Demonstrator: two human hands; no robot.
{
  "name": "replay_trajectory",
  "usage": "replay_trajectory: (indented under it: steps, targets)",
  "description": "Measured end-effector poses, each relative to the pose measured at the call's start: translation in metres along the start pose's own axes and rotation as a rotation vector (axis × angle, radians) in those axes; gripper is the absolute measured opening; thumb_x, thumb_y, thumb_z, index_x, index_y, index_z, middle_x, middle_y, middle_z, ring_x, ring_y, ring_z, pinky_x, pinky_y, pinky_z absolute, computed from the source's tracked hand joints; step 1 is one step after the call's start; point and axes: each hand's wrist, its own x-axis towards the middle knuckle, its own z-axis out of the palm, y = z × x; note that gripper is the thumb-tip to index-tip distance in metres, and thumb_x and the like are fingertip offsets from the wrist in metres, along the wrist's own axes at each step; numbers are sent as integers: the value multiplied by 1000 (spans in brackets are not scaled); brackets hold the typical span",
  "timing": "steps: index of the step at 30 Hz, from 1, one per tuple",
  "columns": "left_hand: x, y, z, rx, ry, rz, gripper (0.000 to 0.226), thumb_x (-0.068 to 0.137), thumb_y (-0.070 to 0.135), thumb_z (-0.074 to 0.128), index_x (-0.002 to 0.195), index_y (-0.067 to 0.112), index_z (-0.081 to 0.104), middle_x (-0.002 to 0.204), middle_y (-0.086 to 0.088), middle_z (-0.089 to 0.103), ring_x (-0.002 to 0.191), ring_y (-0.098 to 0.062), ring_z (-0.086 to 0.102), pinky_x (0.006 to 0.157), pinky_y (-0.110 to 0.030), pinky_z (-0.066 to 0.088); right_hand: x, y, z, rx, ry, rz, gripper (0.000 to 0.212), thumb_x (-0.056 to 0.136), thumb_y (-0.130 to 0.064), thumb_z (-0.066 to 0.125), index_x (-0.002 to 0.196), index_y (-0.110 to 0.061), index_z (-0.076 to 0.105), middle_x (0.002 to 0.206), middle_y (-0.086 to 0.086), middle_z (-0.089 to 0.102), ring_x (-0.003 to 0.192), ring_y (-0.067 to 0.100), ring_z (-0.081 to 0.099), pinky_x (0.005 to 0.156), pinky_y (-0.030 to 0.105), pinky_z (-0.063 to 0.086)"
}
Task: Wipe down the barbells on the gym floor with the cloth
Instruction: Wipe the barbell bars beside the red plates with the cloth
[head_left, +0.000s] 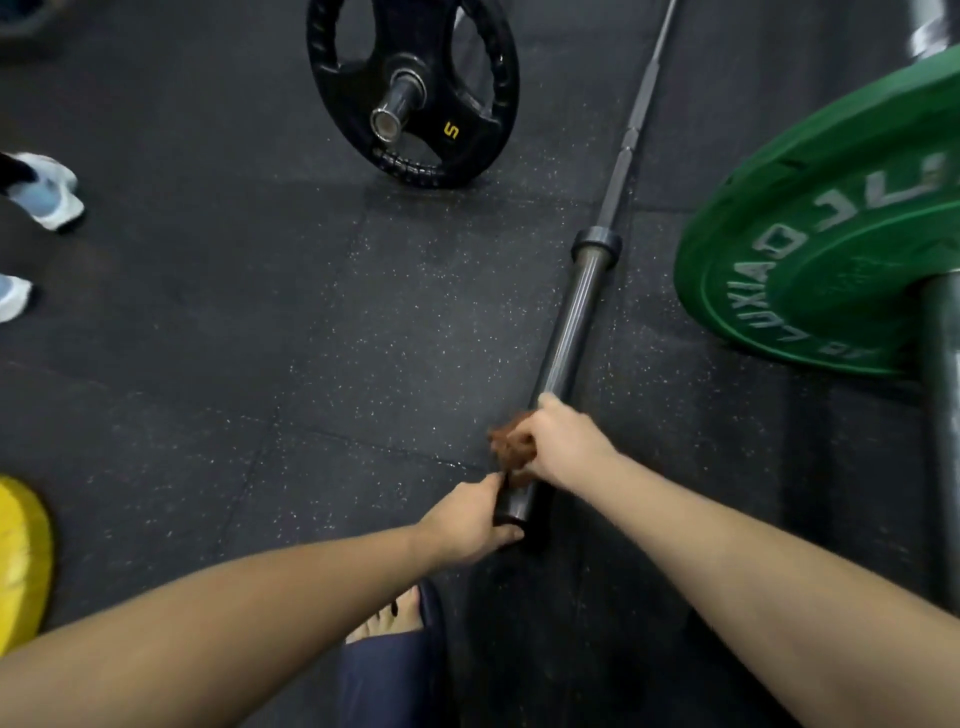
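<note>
Speckled rubber floor (208, 338): your left hand (462, 519) grips the barbell (571, 322) end. Your right hand (561, 447) fingers clamp the cloth (506, 441) round it; stroke firmly toward the frame's upper right.

A: Where's the cloth (506, 441)?
B: The right hand (561, 441) holds it against the bare barbell (569, 332); the left hand (467, 525) grips that bar's near end.
A: Around them?
B: A black plate (410, 88) marked 5 at 12 o'clock, a green plate (810, 260) at 3.
</note>
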Motion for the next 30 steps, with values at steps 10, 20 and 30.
replay_trajectory:
  steps: [10,20,30]
  targets:
    - [18,-5,10,-223,248,-28,80,75,58,83,139,19,53,109,-5,71,101,-23,67,83,-32,50,6,16,-25,134,238,86,35,85,-29,81,118,-33,70,116,-3,38,102,19,48,86,25,41]
    - [29,-23,15,-345,225,34,67,66,60,89,113,19,65,86,6,66,79,-12,63,62,-20,41,-5,11,-7,47,65,-16,25,75,-29,88,92,-33,70,100,-3,35,81,12,51,85,30,49]
    - [22,-56,-14,-270,-120,85,90,52,55,98,107,28,31,104,2,59,87,-5,54,80,-31,52,-38,-29,24,-145,-340,-33,55,77,-41,85,112,-27,44,117,5,35,88,28,60,87,40,53]
